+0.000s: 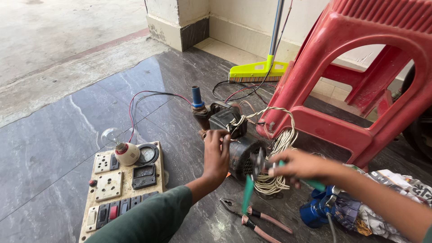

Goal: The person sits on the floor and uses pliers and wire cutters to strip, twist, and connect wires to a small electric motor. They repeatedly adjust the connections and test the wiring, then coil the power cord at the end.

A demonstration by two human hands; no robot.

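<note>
A small dark electric motor pump (238, 148) lies on the dark stone floor, with a blue-capped pipe fitting (197, 101) at its far end. My left hand (216, 155) rests on the pump's left side, fingers curled over its top edge. My right hand (301, 166) is at the pump's rear end, gripping a green-handled tool (248, 193) that is blurred. A bundle of white cord (274, 180) hangs by the pump under my right hand.
A wooden test board (121, 189) with switches, sockets, meters and a clear bulb (112, 136) lies at the left. Pliers (252, 218) lie in front of the pump. A red plastic stool (360, 81) stands at the right, a yellow broom head (257, 71) behind, a blue part (317, 211) beside crumpled newspaper.
</note>
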